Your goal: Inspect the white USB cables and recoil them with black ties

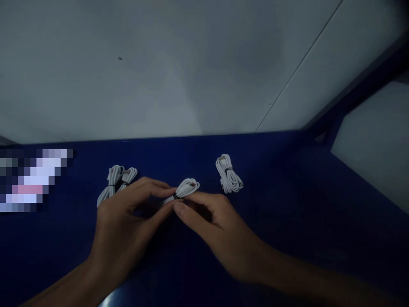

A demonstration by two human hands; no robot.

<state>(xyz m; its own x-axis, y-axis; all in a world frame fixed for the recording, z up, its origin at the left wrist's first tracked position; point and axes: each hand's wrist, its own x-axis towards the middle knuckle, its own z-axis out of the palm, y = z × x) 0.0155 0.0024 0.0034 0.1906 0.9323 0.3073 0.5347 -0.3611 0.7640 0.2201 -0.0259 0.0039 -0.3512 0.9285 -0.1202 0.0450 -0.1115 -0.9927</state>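
Note:
Between my two hands is a coiled white cable with a black tie around its middle; a plug end shows at its upper right. My left hand pinches the bundle between thumb and fingers from the left. On the other side, my right hand has its thumb and fingertips closed at the black tie. Part of the bundle is hidden behind the left fingers. Just beyond the left hand lie two more tied white cable bundles, a nearer one and a partly covered one.
Another tied white cable bundle lies to the right on the dark blue surface. A pale panel rises behind, with a blue frame bar at the right. A pixelated bright object sits at the left edge.

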